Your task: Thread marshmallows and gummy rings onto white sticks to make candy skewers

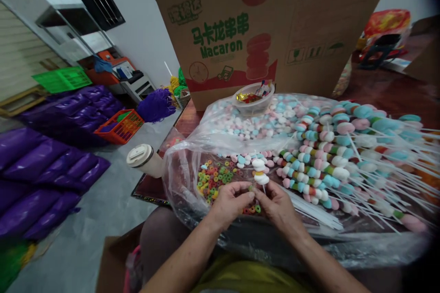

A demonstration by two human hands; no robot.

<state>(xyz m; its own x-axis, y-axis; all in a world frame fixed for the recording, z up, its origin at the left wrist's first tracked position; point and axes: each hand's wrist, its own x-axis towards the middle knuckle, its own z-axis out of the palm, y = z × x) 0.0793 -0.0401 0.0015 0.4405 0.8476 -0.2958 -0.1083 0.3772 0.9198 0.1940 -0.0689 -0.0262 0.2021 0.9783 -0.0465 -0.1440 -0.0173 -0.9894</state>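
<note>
My right hand (277, 201) is closed on the white stick of a marshmallow skewer (261, 178), which stands upright with white pieces and a yellow-orange ring between them. Close beside it, my left hand (231, 201) pinches a small greenish ring candy (252, 189) at the fingertips; the right fingertips also come near or touch it. Loose ring candies (220, 176) in red, green, yellow and orange lie behind my left hand. To the right, finished-looking marshmallow skewers (319, 165) are piled in rows. Bare white sticks (316, 210) lie next to my right hand.
A clear plastic bag (182, 165) spreads under everything, with loose pastel marshmallows (250, 123) behind. A plastic bowl (253, 106) with shiny wrappers stands before a tall cardboard box (220, 50). A lidded cup (146, 160) is at the table's left edge. Purple bags (44, 178) and an orange basket (120, 127) lie left.
</note>
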